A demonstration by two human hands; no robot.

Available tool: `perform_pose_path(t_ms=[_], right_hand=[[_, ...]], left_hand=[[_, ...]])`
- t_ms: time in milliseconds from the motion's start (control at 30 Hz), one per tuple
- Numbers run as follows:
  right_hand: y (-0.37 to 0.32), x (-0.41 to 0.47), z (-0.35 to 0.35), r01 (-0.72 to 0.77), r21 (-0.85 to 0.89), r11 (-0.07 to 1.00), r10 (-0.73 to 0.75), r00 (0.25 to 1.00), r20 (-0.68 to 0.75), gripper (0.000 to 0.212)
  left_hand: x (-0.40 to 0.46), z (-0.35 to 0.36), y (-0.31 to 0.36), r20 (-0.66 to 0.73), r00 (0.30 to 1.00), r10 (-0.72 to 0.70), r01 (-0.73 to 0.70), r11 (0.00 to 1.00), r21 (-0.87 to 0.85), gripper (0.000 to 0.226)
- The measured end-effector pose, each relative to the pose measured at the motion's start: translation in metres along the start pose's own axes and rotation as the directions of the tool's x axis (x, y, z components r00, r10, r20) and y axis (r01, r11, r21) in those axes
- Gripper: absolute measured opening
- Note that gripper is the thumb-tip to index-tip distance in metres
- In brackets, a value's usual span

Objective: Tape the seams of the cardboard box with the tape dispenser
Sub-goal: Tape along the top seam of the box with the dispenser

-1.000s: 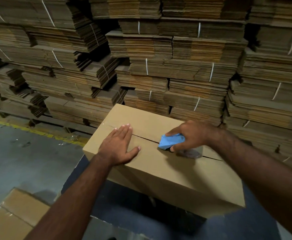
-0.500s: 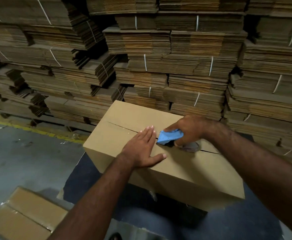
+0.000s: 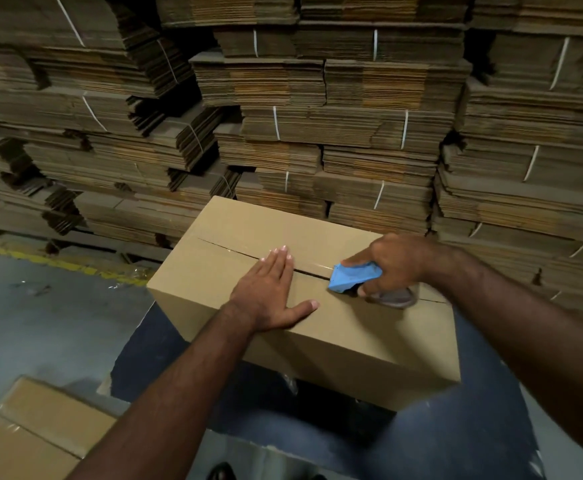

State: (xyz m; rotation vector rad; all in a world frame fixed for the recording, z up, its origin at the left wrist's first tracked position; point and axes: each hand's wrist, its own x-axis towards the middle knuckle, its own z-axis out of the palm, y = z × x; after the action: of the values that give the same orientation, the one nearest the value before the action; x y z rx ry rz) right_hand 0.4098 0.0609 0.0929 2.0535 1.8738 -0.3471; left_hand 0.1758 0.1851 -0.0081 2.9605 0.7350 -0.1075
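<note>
Head view: left hand [image 3: 272,293] lies flat on the box [image 3: 303,306], right hand [image 3: 392,263] grasps the tape dispenser [image 3: 352,277] mid-seam, and next it probably must pull steadily.

Pretty dim warehouse light overall, coming from somewhere above. The cardboard box [image 3: 317,244] catches most of it on top, while its near side sits in shade and drops a dark shadow underneath. Small shiny glare on the seam. Stacks behind the box go murky with black gaps. Wide-angle lens bends the edges; the tape roll looks smeared.
</note>
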Motion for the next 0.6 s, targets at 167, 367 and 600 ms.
perform_pose_path(t_ms=[167,367,600], right_hand=[[-0.006,0.009,0.006,-0.045,-0.021,0.999,0.045,0.999,-0.027,0.073],[-0.007,0.005,0.003,-0.024,-0.056,0.998,0.021,0.998,-0.054,0.073],[0.013,-0.017,0.005,0.008,0.033,0.999,-0.006,0.997,-0.072,0.065]], left_hand=[[-0.004,0.003,0.023,0.006,0.993,0.119,-0.119,0.993,-0.009,0.104],[0.007,-0.001,0.035,-0.001,0.999,0.038,-0.038,0.997,-0.074,0.114],[0.012,0.003,0.037,0.037,0.999,-0.015,0.015,1.000,-0.016,0.118]])
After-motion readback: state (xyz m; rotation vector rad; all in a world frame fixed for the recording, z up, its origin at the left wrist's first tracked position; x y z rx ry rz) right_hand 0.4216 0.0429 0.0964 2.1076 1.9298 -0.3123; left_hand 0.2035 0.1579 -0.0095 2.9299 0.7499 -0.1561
